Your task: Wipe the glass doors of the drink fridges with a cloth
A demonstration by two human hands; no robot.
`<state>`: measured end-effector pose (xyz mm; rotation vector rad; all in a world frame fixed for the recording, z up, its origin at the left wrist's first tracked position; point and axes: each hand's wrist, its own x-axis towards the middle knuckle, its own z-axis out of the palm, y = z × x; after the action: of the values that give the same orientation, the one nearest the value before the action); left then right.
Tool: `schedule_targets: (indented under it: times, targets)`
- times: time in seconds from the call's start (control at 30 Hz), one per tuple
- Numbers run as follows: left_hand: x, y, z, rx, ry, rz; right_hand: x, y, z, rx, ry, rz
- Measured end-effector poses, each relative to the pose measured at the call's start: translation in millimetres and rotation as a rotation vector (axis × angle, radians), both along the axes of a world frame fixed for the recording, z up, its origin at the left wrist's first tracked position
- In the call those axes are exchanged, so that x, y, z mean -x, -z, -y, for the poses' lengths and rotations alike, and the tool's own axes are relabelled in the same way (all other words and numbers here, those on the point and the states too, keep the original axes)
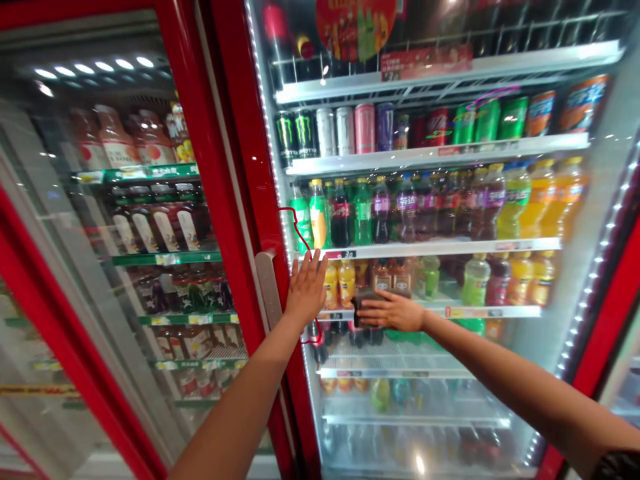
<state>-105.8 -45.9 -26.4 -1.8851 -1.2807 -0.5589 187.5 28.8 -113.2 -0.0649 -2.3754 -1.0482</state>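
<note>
A red-framed glass door [440, 373] closes off a lit drinks fridge in front of me. My left hand [306, 288] is spread against the left part of the glass, just right of the metal handle [270, 288]. Farther right, my right hand [393, 312] has its fingers extended to the left over a dark cloth [357, 312] on the glass; part of the cloth shows around the fingers. Whether those fingers grip it or only press it flat is hard to see. Behind the glass stand bottles [341, 213] and cans [365, 129] on white shelves.
Another red-framed fridge [193, 100] with juice bottles [163, 223] on green-edged shelves is at the left. A round red sticker [356, 27] is at the top of the door. Red frame [595, 360] runs along the right side.
</note>
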Motion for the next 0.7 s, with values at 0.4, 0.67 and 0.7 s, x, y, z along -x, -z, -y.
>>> schedule_targets:
  times: [0.4,0.67,0.7]
  targets:
    - [-67.9,3.2,-9.0,0.014,0.009,-0.015,-32.1,29.1,-2.2,0.06,0.259,-0.255]
    - [-120.5,-3.2,-26.9,0.01,0.055,-0.022,-111.0,-53.0,-27.1,0.092,0.311,-0.227]
    - [-127.8,-1.5,-29.7,0.011,0.062,-0.023,-116.2,-70.0,-29.6,0.114,0.384,-0.339]
